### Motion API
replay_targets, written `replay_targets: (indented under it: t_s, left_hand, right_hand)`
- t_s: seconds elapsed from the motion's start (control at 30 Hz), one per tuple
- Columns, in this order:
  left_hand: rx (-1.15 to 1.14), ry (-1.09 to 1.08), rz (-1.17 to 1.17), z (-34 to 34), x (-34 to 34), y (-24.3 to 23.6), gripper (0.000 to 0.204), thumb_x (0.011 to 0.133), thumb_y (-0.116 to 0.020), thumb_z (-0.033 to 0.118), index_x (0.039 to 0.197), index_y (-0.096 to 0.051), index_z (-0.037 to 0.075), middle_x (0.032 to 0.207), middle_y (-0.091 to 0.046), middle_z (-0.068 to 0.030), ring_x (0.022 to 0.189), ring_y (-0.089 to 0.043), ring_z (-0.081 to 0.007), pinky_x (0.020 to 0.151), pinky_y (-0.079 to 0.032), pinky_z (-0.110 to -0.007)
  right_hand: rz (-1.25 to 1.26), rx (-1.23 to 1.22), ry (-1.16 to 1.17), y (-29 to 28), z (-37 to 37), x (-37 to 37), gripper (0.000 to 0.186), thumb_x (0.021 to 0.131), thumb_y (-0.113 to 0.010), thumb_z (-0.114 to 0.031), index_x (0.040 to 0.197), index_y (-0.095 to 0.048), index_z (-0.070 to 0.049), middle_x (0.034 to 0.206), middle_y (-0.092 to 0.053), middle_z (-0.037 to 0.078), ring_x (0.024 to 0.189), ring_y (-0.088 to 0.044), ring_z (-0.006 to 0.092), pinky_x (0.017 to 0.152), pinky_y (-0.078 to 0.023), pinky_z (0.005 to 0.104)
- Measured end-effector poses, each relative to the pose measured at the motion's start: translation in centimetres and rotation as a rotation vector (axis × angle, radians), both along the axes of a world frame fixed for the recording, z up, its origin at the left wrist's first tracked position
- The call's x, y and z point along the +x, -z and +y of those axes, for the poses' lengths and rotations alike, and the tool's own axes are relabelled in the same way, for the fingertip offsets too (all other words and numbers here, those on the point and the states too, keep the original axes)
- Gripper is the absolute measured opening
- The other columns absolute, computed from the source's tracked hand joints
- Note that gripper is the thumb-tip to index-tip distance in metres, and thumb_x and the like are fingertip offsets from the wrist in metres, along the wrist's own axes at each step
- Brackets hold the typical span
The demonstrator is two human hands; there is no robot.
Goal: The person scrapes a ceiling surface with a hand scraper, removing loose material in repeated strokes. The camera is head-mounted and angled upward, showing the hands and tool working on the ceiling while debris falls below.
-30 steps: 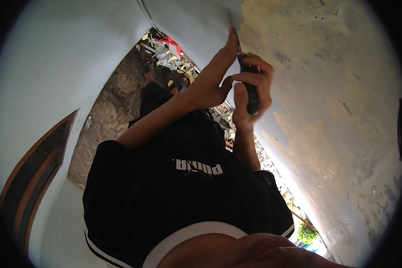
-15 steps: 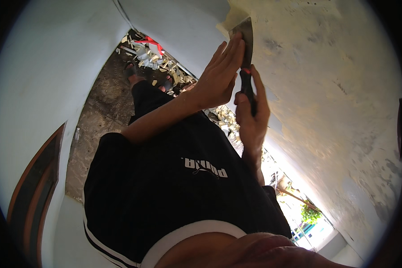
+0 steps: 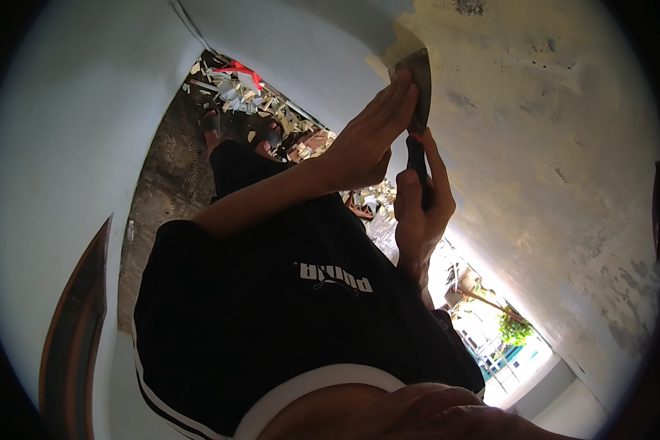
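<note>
Black-handled, the scraper is clamped in the fingers of the right hand, the left hand flat, ungripping, on its blade — at the wall, patchily bare rightward, grey paint left leftward.

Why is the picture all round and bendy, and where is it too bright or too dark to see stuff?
Head view: the wide fisheye lens leaves dark corners and bends the brown frame; head view: daylight glares almost white in the gap beside the right-hand wall, washing out details; head view: the black shirt is so dark that its folds barely show.
</note>
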State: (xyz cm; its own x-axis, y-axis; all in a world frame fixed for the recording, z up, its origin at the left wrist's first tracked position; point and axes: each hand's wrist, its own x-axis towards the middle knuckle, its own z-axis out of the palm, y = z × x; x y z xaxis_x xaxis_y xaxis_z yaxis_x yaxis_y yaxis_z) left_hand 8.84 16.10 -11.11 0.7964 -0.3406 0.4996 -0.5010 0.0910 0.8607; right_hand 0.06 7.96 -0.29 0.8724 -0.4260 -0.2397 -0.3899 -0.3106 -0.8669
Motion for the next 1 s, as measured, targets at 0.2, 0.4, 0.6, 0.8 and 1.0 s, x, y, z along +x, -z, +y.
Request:
replay_targets:
  t_s: [0.2, 0.4, 0.6, 0.8, 1.0]
  left_hand:
    - [0.002, 0.053, 0.001, 1.5, 1.5, 0.3, 0.083, 0.069, -0.049, -0.019, 0.148, -0.025, -0.013, 0.154, -0.024, -0.0353, 0.145, -0.025, -0.0461, 0.119, -0.026, -0.051]
    - [0.001, 0.060, -0.028, 0.6, 0.5, 0.3, 0.084, 0.067, -0.053, -0.017, 0.146, -0.026, -0.014, 0.153, -0.025, -0.0362, 0.145, -0.024, -0.0485, 0.119, -0.026, -0.052]
    - [-0.016, 0.035, -0.061, -0.3, 0.1, -0.5, 0.080, 0.070, -0.052, -0.018, 0.145, -0.026, -0.015, 0.152, -0.024, -0.0382, 0.144, -0.023, -0.0527, 0.118, -0.028, -0.053]
    - [-0.028, 0.004, -0.021, -0.4, 0.9, 0.3, 0.075, 0.074, -0.048, -0.016, 0.145, -0.024, -0.017, 0.152, -0.020, -0.0410, 0.143, -0.022, -0.0544, 0.118, -0.026, -0.055]
    - [-0.001, -0.101, -0.008, -1.7, 0.1, 0.0, 0.074, 0.078, -0.047, -0.011, 0.145, -0.016, -0.020, 0.151, -0.013, -0.0453, 0.143, -0.014, -0.0583, 0.118, -0.020, -0.059]
  right_hand:
    - [-0.012, -0.015, 0.043, 0.5, 1.9, 0.9, 0.049, 0.095, -0.051, 0.000, 0.144, -0.047, 0.000, 0.129, -0.064, 0.015, 0.080, -0.056, 0.0082, 0.071, -0.046, 0.0231]
    - [-0.018, -0.027, 0.060, 0.7, 1.2, -0.7, 0.048, 0.097, -0.051, -0.002, 0.144, -0.047, 0.000, 0.120, -0.064, 0.013, 0.070, -0.054, 0.0055, 0.062, -0.044, 0.0213]
    - [-0.170, -0.059, 0.010, 1.3, -0.6, -0.2, 0.043, 0.100, -0.048, -0.009, 0.142, -0.050, 0.001, 0.064, -0.057, 0.001, 0.048, -0.039, 0.0016, 0.043, -0.024, 0.0195]
    - [-0.107, -0.122, -0.015, 1.3, -0.5, 1.0, 0.039, 0.105, -0.043, -0.017, 0.139, -0.055, -0.002, 0.065, -0.056, 0.001, 0.048, -0.037, 0.0017, 0.043, -0.025, 0.0198]
    - [-0.012, 0.026, 0.055, -0.1, -0.8, 2.5, 0.037, 0.101, -0.046, -0.013, 0.132, -0.060, 0.001, 0.063, -0.052, -0.002, 0.055, -0.046, 0.0044, 0.052, -0.033, 0.0211]
